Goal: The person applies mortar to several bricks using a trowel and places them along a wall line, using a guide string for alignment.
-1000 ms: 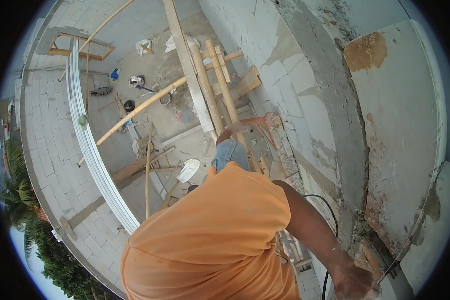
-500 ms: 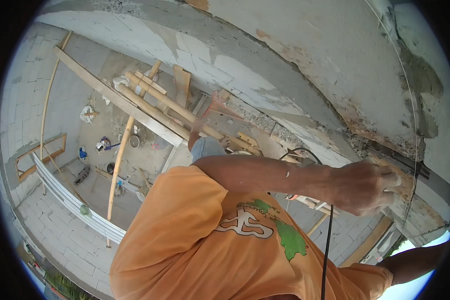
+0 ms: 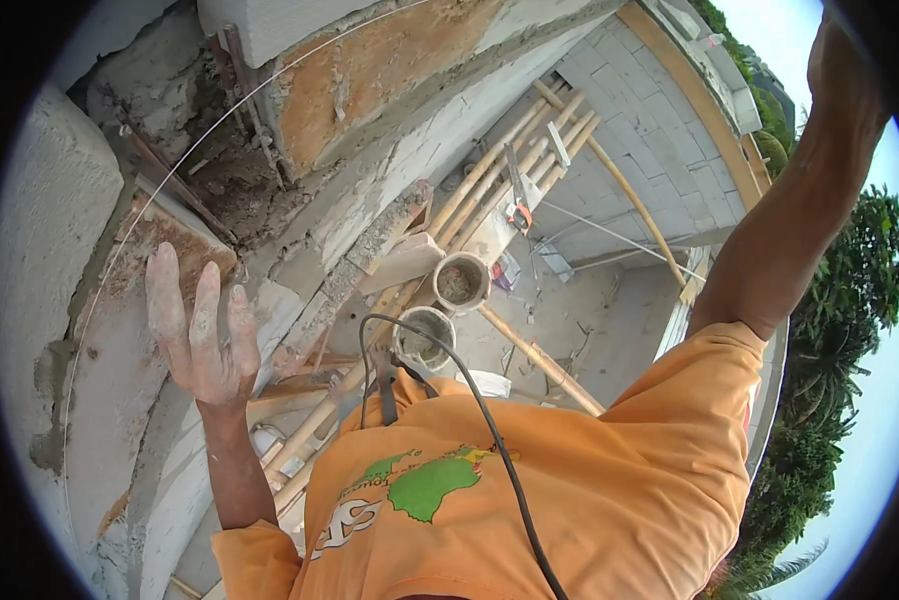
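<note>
Running along the concrete wall [image 3: 125, 385] and past the broken gap [image 3: 185, 125] near its edge, the thin white string [image 3: 110, 265] is among the things nearest the left hand [image 3: 206, 355]. By its look, it should weigh next to nothing, and it would probably be limp if slackened (it may well be taut, since the lens bends straight lines). A light pinch on a free stretch, away from the gap's rough edges, would likely suit best; a hard tug might snap it. The string passes left of the grip, beyond the fingertips, and shows apart from them. That grip is wide, with dusty fingers [image 3: 207, 305] spread and nothing held; whether they touch the wall, I cannot tell. The right arm [image 3: 785, 230] rises toward the upper right, its hand out of view.
</note>
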`<action>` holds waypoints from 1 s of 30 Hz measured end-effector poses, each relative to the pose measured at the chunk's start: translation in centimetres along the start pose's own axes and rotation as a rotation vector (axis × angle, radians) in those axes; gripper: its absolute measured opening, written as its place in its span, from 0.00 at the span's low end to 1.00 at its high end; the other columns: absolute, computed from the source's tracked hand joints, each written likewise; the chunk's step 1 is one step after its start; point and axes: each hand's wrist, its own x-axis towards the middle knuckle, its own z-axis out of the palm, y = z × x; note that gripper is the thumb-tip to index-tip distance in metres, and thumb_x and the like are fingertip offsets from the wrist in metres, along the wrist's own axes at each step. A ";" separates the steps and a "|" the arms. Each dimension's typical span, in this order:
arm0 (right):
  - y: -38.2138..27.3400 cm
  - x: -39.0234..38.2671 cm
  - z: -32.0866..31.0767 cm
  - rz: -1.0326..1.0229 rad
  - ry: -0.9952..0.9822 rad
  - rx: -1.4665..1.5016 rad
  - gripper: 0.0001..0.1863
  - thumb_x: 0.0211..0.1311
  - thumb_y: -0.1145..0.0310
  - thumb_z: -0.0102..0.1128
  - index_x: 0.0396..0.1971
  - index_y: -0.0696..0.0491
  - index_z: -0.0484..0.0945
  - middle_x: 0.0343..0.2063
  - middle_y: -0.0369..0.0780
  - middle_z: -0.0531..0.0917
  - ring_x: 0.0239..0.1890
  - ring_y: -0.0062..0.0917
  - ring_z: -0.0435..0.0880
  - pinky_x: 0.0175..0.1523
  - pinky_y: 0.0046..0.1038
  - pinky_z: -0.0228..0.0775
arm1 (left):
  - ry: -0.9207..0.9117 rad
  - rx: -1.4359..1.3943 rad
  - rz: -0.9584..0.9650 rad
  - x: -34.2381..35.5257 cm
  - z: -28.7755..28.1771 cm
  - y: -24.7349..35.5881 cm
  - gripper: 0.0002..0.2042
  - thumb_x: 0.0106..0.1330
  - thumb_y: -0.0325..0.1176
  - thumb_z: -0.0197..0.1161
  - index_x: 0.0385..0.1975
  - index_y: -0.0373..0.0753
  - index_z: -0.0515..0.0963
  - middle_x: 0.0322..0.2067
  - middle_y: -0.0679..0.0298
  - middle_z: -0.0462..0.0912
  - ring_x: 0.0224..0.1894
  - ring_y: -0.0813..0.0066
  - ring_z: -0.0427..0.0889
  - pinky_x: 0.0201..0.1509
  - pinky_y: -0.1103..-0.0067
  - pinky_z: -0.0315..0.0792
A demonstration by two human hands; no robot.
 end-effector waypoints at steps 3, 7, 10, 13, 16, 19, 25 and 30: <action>2.6 -5.7 -0.9 0.197 0.076 -0.001 0.26 0.76 0.52 0.48 0.58 0.58 0.79 0.52 0.46 0.83 0.56 0.33 0.82 0.65 0.39 0.72 | -0.036 0.137 0.005 -1.3 -0.1 -1.7 0.20 0.61 0.20 0.67 0.55 0.36 0.78 0.64 0.47 0.71 0.66 0.46 0.71 0.69 0.57 0.69; 6.0 -19.9 1.5 0.722 0.017 0.067 0.23 0.74 0.53 0.54 0.53 0.57 0.83 0.41 0.43 0.87 0.49 0.29 0.83 0.60 0.33 0.70 | -0.072 0.279 0.092 -2.5 -0.8 -2.9 0.20 0.62 0.20 0.68 0.55 0.35 0.78 0.64 0.47 0.71 0.67 0.47 0.69 0.71 0.56 0.67; 5.7 -33.7 1.5 1.200 -0.139 0.111 0.24 0.74 0.54 0.56 0.54 0.60 0.81 0.43 0.44 0.86 0.48 0.28 0.83 0.57 0.31 0.72 | -0.100 0.359 0.122 -2.0 0.1 -3.5 0.20 0.61 0.20 0.69 0.54 0.37 0.79 0.65 0.47 0.69 0.69 0.48 0.67 0.72 0.56 0.66; 2.7 -49.3 3.8 1.500 -0.316 0.167 0.23 0.72 0.56 0.57 0.49 0.64 0.82 0.28 0.41 0.83 0.34 0.23 0.81 0.42 0.29 0.71 | -0.122 0.339 0.122 -1.9 -0.2 -3.6 0.20 0.62 0.23 0.70 0.54 0.39 0.79 0.67 0.47 0.67 0.70 0.47 0.65 0.73 0.54 0.63; -3.8 -61.9 5.8 1.767 -0.535 0.130 0.18 0.70 0.58 0.57 0.40 0.60 0.84 0.22 0.42 0.80 0.28 0.24 0.79 0.38 0.33 0.70 | -0.216 0.569 0.160 -1.9 -0.7 -3.7 0.20 0.61 0.27 0.72 0.55 0.40 0.79 0.67 0.46 0.66 0.71 0.47 0.62 0.74 0.49 0.56; -10.7 -68.1 5.8 1.883 -0.748 0.135 0.17 0.68 0.60 0.56 0.35 0.60 0.84 0.22 0.47 0.82 0.27 0.33 0.80 0.38 0.38 0.70 | -0.259 0.665 0.187 -1.5 -0.3 -3.0 0.21 0.61 0.28 0.73 0.55 0.42 0.79 0.67 0.45 0.66 0.72 0.49 0.62 0.74 0.49 0.57; -18.8 -77.2 4.7 1.958 -0.892 0.157 0.18 0.66 0.58 0.59 0.28 0.61 0.81 0.19 0.43 0.79 0.27 0.31 0.78 0.37 0.38 0.69 | -0.282 0.693 0.252 -1.0 -0.1 -2.6 0.22 0.60 0.31 0.75 0.55 0.44 0.80 0.70 0.46 0.62 0.73 0.48 0.60 0.75 0.47 0.52; -20.1 -80.5 6.9 1.994 -0.875 0.270 0.18 0.67 0.60 0.57 0.24 0.60 0.78 0.17 0.41 0.76 0.23 0.29 0.75 0.34 0.37 0.67 | -0.357 0.798 0.286 -0.8 0.1 -2.4 0.24 0.61 0.33 0.74 0.58 0.42 0.78 0.71 0.46 0.58 0.75 0.49 0.54 0.75 0.48 0.51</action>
